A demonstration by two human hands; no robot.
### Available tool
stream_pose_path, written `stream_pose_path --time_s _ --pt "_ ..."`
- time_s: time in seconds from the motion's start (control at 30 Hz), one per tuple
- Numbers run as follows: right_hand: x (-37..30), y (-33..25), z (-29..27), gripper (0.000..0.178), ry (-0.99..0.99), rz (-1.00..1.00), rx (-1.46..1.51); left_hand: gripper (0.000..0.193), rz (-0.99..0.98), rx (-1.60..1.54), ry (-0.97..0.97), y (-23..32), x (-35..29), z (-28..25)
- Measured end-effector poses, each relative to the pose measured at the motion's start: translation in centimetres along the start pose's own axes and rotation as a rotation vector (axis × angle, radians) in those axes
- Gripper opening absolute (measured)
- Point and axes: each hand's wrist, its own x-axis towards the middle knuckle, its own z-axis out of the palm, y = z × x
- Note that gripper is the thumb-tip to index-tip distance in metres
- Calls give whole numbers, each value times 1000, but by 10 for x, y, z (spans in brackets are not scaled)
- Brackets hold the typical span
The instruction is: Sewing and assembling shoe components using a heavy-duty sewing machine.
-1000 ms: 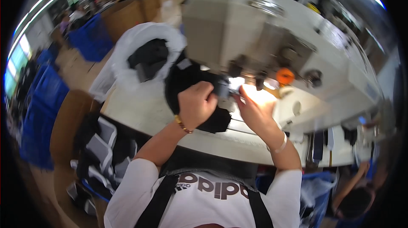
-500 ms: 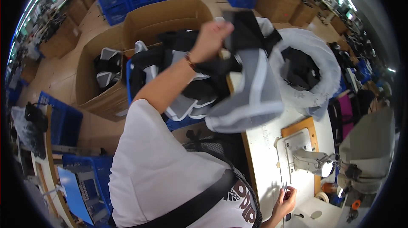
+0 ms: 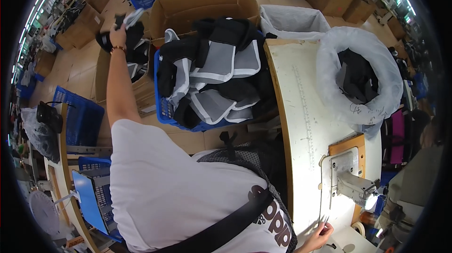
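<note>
Landmark: blue crate (image 3: pixel 164 111).

- Counter (image 3: pixel 295 83): white top, running along the right of the crate.
- Rear carton (image 3: pixel 207 1): tall, beyond the crate.
- Left carton (image 3: pixel 101 82): just left of the crate, black and grey pieces in it.
- White bag (image 3: pixel 328 76): right of the crate, across the counter top, mouth open, dark cloth inside.
- Heap (image 3: pixel 216 62): grey panels with white edging and black parts, filling the crate past its rim.
- Sewing machine (image 3: pixel 355 184): right of the crate and nearer the body, lamp lit.
- Left hand (image 3: pixel 117 37): left of the crate, arm extended, fingers closed around a black piece.
- Piece (image 3: pixel 135 32): left of the crate, at the left carton's far end; pale strip pointing up and right. Blurred: long axis uncertain, contact with the carton's contents cannot be told.
- Right hand (image 3: pixel 320 237): right of the crate, near the body, fingertips narrow about a thin tool (image 3: pixel 326 220), kind too small to tell.

Key relation: left carton directly below the piece in view; left hand much the nearer.
</note>
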Motion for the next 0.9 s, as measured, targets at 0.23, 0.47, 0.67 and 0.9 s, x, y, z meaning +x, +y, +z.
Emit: stream_pose_path --time_s 0.23,0.47,0.67,0.9 --pt "-22 1 -16 47 141 -19 -201 47 251 -61 -858 63 -191 62" --pt "-35 25 -16 37 347 -66 -295 80 865 113 -712 170 -301 98" --pt "-33 50 -6 23 537 -266 -608 100 374 192 -911 187 -247 178" --pt "-39 -17 -9 14 141 -355 57 38 263 -597 -1176 262 -255 76"
